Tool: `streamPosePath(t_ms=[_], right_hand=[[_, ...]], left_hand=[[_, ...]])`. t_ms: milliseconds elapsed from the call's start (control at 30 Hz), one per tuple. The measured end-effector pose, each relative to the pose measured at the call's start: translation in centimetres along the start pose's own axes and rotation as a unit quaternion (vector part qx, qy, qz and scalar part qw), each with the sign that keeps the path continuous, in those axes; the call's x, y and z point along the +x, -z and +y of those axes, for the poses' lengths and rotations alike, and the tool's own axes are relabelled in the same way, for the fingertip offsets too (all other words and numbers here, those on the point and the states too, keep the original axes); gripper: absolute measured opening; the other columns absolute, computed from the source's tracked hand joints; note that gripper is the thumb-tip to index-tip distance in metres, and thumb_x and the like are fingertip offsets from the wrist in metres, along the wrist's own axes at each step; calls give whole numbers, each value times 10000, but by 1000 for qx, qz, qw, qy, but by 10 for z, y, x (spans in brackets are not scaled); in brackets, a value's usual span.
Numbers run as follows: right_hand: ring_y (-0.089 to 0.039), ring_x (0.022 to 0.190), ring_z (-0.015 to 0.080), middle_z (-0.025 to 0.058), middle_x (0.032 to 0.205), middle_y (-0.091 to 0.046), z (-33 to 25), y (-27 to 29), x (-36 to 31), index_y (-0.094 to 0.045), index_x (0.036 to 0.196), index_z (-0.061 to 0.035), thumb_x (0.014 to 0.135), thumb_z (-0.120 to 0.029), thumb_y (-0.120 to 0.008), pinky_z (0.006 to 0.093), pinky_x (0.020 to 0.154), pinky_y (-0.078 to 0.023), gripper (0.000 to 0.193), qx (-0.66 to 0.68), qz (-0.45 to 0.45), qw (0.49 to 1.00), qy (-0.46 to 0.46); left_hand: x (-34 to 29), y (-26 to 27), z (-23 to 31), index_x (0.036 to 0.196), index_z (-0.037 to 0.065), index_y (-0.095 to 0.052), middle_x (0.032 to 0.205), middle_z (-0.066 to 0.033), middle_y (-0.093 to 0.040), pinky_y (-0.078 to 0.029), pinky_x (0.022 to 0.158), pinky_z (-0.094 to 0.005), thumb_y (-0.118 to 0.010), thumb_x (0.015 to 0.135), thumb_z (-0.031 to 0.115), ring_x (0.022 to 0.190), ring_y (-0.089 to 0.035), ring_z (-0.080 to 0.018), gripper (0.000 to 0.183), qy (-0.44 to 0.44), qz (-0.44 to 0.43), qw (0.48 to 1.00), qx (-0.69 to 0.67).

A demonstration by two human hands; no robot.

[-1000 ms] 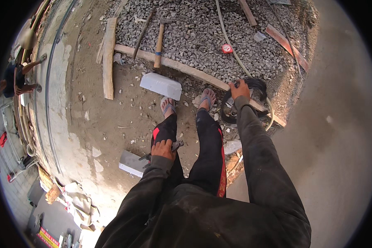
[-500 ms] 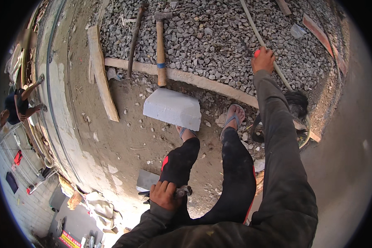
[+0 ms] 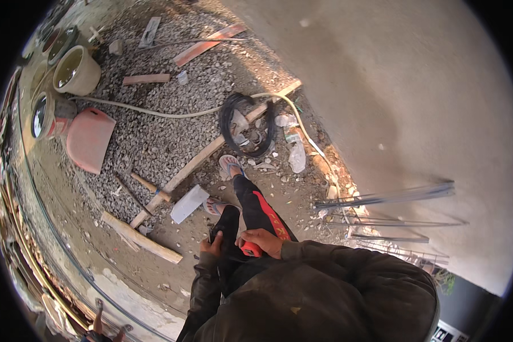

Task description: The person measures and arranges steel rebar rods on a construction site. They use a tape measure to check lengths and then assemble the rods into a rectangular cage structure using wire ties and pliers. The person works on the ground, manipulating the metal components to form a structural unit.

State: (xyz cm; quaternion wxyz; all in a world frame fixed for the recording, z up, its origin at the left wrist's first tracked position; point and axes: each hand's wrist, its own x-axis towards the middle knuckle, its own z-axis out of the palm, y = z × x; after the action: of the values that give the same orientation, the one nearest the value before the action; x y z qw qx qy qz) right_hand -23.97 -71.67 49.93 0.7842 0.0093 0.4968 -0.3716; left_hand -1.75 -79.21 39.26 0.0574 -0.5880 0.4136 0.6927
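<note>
My right hand (image 3: pixel 267 243) is closed round a small red tape measure (image 3: pixel 251 249) in front of my body. Close by on the left, my left hand (image 3: pixel 212 245) grips a dark metal hand tool (image 3: pixel 211 232), mostly covered by the fingers, so its exact kind does not show. Both hands are above my bent legs. Beyond them on the dirt lies a pale block (image 3: pixel 189 204). A hammer (image 3: pixel 150 186) with a wooden handle lies near that block, across the edge of the gravel.
A long board (image 3: pixel 202 154) edges the gravel (image 3: pixel 171 102). Coiled black wire (image 3: pixel 227 126) and a pale hose (image 3: pixel 171 115) lie ahead. Thin metal bars (image 3: pixel 387 195) stick out at right, near a wall (image 3: pixel 410 85). Buckets (image 3: pixel 78 71) and a pink basin (image 3: pixel 90 139) stand at left.
My view has turned to the right. My right hand has come back from over the gravel with the red tape measure and is now near my left hand, which still holds its tool.
</note>
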Motion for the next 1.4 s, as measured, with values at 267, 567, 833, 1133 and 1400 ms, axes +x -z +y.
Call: streamPosePath(t_ms=[267, 567, 833, 1133, 1400], right_hand=[[-459, 1260, 290, 161, 1270, -505, 30, -52, -171, -515, 1252, -15, 858, -125, -657, 393, 1057, -384, 433, -284, 176, 815, 473], [-482, 1295, 272, 148, 1345, -515, 196, 1, -243, -416, 1390, -20, 827, -175, -771, 394, 1084, -392, 683, 24, 229, 858, 460], [-509, 1275, 225, 157, 1361, -534, 331, 7, -350, -354, 1451, 7, 862, -210, -757, 349, 1083, -395, 746, -21, 353, 779, 518], [-663, 979, 370, 244, 1066, -654, 400, -57, -431, -390, 1424, -71, 913, -327, -602, 432, 851, -504, 610, -18, 539, 713, 448], [-590, 1133, 199, 84, 1267, -632, 651, -151, -401, -512, 1437, -152, 916, -266, -599, 349, 998, -445, 540, 159, 520, 786, 294]], left_hand=[[-140, -59, 116, 935, 4, -721, 809, -54, -690, -482, 546, -297, -692, 920, 416, 671, -630, -118, 414, -180, -168, 967, 67], [-221, -194, 73, 1092, -1, -678, 956, -78, -703, -535, 665, -282, -772, 844, 123, 771, -659, -133, 293, -162, -355, 902, 183], [-289, -305, 7, 1013, 22, -641, 806, -36, -668, -490, 571, -263, -794, 819, 117, 639, -609, -112, 265, -163, -467, 810, 315], [-358, -354, -12, 1086, 20, -594, 803, -59, -653, -472, 520, -279, -831, 783, 68, 599, -581, -120, 388, -163, -590, 690, 386], [-277, -334, 128, 1102, 7, -634, 706, -73, -594, -480, 516, -371, -700, 891, 10, 562, -558, -179, 221, -125, -572, 789, 189]])
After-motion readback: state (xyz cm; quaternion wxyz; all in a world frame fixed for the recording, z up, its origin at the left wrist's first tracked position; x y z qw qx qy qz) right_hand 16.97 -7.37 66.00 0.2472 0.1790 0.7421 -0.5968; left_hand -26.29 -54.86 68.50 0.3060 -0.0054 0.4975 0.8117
